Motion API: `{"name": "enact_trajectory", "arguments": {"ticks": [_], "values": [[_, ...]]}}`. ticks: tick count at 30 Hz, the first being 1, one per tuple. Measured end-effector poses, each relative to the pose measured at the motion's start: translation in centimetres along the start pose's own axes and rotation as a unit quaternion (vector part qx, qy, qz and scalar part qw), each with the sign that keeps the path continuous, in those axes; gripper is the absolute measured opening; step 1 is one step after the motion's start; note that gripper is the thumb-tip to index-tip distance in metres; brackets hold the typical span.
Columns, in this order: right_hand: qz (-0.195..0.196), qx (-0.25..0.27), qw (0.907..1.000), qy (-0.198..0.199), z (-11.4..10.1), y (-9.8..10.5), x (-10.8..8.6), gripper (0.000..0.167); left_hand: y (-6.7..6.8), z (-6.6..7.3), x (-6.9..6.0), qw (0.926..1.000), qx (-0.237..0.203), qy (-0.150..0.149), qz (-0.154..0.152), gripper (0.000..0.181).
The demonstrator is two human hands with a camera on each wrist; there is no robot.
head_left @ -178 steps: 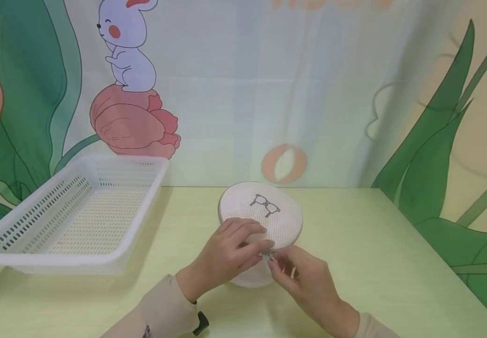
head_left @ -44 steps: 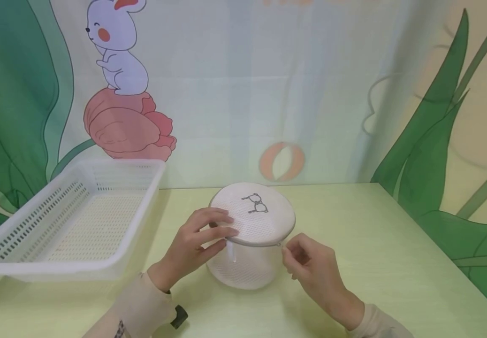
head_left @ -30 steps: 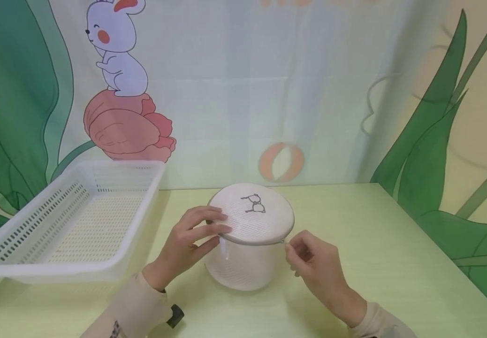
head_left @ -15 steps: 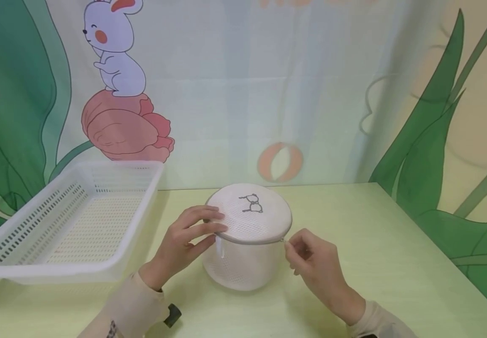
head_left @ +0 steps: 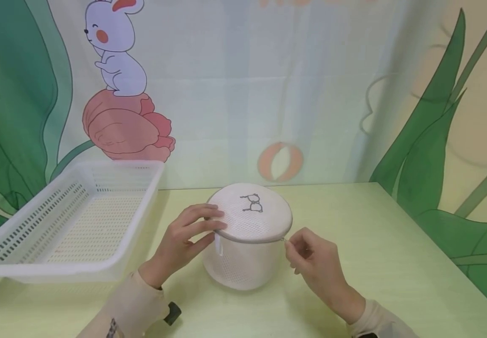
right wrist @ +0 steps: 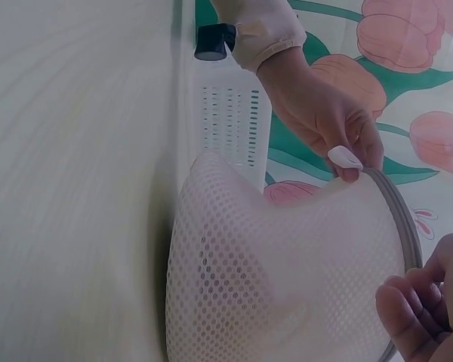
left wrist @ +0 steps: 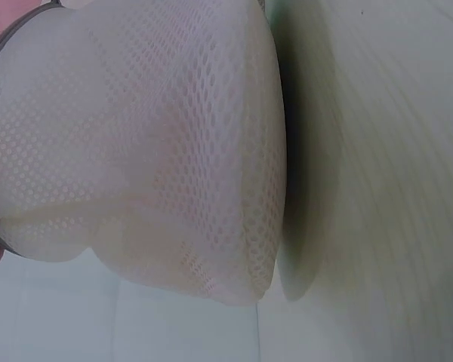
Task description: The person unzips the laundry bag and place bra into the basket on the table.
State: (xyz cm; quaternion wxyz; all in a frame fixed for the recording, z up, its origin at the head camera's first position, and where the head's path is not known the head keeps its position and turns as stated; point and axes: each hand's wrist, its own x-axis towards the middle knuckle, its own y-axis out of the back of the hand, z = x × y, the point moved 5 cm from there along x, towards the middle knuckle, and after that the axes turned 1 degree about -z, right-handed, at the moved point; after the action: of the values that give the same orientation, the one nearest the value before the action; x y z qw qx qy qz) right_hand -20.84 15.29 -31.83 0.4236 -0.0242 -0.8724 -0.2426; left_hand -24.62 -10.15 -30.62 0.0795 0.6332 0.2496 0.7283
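Though barely visible — zipper pull (head_left: 283,239) in right hand (head_left: 317,263); mesh bag (head_left: 245,260) in left hand (head_left: 184,237).

Head bright, diffuse | wrist views dimmer, hazy | soft shadow (left wrist: 306,136) beside bag (left wrist: 174,128)
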Motion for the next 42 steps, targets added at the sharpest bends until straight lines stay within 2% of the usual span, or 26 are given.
{"name": "enact_trajectory", "arguments": {"ticks": [4,10,14,18,22,26,31,42], "values": [[-0.005,0.014,0.9999,0.000,-0.1,-0.1,0.0,0.021,0.0,-0.1,0.1,0.9996,0.018,0.009,-0.019,0.015],[-0.007,0.027,0.9996,-0.005,-0.3,-0.2,0.0,0.021,-0.2,-0.1,0.3,0.9954,0.048,0.036,-0.075,0.041],[-0.008,0.032,0.9994,-0.010,-0.4,-0.3,0.0,0.022,-0.3,0.0,0.2,0.9910,0.060,0.045,-0.111,0.049],[-0.010,0.034,0.9992,-0.017,-0.3,-0.4,0.0,0.024,-0.3,0.3,0.3,0.9888,0.057,0.044,-0.131,0.051],[-0.009,0.035,0.9991,-0.020,-0.3,-0.5,0.0,0.024,-0.2,0.7,0.5,0.9881,0.051,0.041,-0.139,0.048],[-0.009,0.039,0.9989,-0.023,-0.3,-0.6,-0.1,0.025,-0.1,1.0,0.5,0.9882,0.052,0.045,-0.137,0.037],[-0.008,0.042,0.9988,-0.022,-0.5,-0.6,-0.1,0.024,-0.5,1.0,0.6,0.9881,0.065,0.050,-0.131,0.049],[-0.001,0.046,0.9989,-0.012,-0.6,-0.4,-0.3,0.025,-1.0,1.8,1.4,0.9877,0.081,0.038,-0.129,0.053]]}}
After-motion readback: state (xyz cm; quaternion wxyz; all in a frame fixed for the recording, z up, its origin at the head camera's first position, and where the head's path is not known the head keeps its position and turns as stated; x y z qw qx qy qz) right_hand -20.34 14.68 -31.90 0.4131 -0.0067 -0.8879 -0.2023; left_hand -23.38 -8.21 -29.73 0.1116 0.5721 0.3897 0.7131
